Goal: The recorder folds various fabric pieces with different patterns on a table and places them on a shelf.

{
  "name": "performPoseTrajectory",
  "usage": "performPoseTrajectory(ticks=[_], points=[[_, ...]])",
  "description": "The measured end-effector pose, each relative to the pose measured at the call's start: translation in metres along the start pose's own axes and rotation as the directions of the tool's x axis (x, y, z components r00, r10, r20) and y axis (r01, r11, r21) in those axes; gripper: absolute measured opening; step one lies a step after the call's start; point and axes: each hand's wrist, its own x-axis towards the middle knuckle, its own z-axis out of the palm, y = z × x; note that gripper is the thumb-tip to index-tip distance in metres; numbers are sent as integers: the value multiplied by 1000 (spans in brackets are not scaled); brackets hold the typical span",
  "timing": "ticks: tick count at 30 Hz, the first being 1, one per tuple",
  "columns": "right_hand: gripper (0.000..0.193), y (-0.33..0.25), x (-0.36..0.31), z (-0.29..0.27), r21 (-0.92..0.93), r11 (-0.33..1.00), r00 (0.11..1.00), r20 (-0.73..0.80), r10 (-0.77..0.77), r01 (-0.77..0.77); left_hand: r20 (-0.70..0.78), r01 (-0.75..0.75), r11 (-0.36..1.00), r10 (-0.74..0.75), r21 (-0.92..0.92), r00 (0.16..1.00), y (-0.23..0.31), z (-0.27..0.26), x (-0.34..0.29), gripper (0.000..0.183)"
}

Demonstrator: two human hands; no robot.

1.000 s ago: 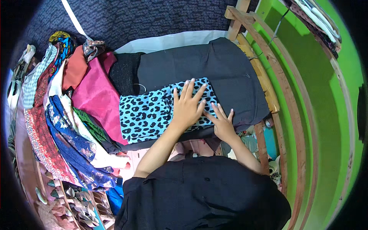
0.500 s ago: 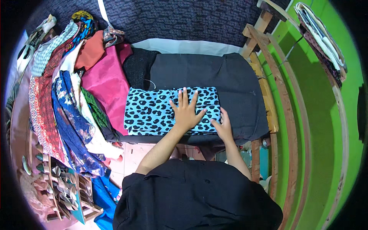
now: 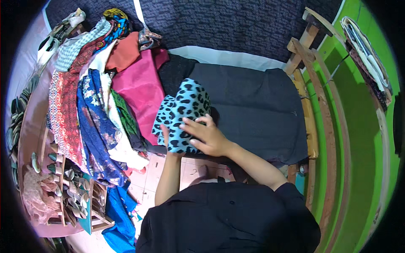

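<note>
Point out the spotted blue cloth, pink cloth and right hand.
Spotted blue cloth (image 3: 192, 100): head view, upper part.
Pink cloth (image 3: 140, 86): head view, middle.
Right hand (image 3: 214, 139): head view, back of hand.

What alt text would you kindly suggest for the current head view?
A person's left grip and right grip handle a folded blue cloth with black spots, near a dark sheet. Colourful fabrics lie draped at left.

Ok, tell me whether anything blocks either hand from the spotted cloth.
Nothing visible does. The right hand lies directly against the spotted cloth, fingers spread over its near side. The left hand is at its near left edge, partly hidden by it.
</note>
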Motion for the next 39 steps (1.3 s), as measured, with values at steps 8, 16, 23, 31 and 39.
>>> performPoseTrajectory(ticks=[8,16,23,31,39], points=[[57,1,43,98,-229,969,990,82,112,-91,-380,328,204,629,922,678,89,1,-50,60],[49,12,31,51,181,967,938,-266,223,-179,-278,392,-196,436,899,856,71,59,8,50],[56,39,6,51,-348,861,917,10,400,-372,-513,621,-240,387,746,766,128,-32,-3,43],[61,56,2,52,-86,914,917,5,398,-396,-583,699,-515,400,496,708,106,21,-31,46],[78,128,55,15,207,821,836,283,470,-532,223,354,-480,792,803,568,52,4,-66,55]])
